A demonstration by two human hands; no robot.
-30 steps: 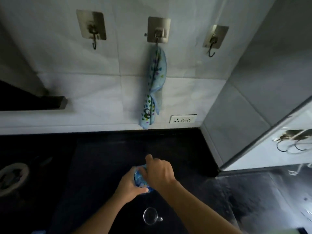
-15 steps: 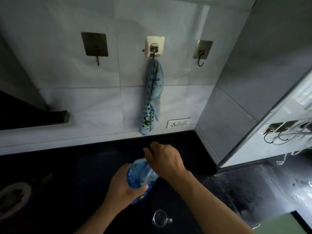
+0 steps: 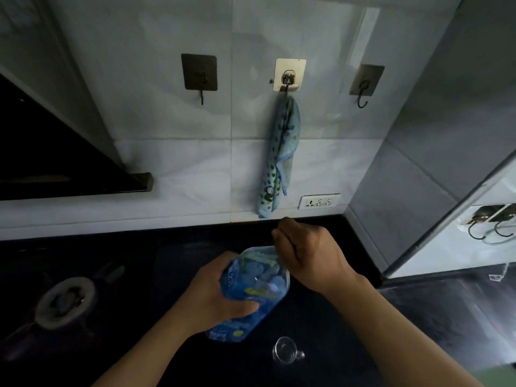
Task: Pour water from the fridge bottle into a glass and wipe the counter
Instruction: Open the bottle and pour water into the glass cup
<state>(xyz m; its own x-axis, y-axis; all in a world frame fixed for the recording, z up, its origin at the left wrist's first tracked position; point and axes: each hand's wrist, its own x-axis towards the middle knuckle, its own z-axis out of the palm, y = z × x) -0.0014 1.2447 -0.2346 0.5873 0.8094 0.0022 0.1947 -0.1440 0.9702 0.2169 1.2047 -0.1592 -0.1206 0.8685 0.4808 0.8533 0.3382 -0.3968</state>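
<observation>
Uncapping, I judge. Fingers of the left hand [image 3: 212,297] wrap the tilted blue translucent plastic bottle [image 3: 252,289]. The right hand [image 3: 310,258] curls fingers at its top; whether they hold a cap, I cannot tell. Next, pouring needs the mouth over the small clear handled glass [image 3: 284,354], on the dark worktop [image 3: 178,252] below both sets of fingers.

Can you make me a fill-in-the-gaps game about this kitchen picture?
1. The left hand grips the blue ___.
2. The spotted cloth hangs from the ___ one of three wall hooks.
3. The clear glass stands on the dark ___.
4. The socket is on the wall just to the ___ of the cloth's bottom end.

Missing words: bottle, middle, counter, right.
</observation>
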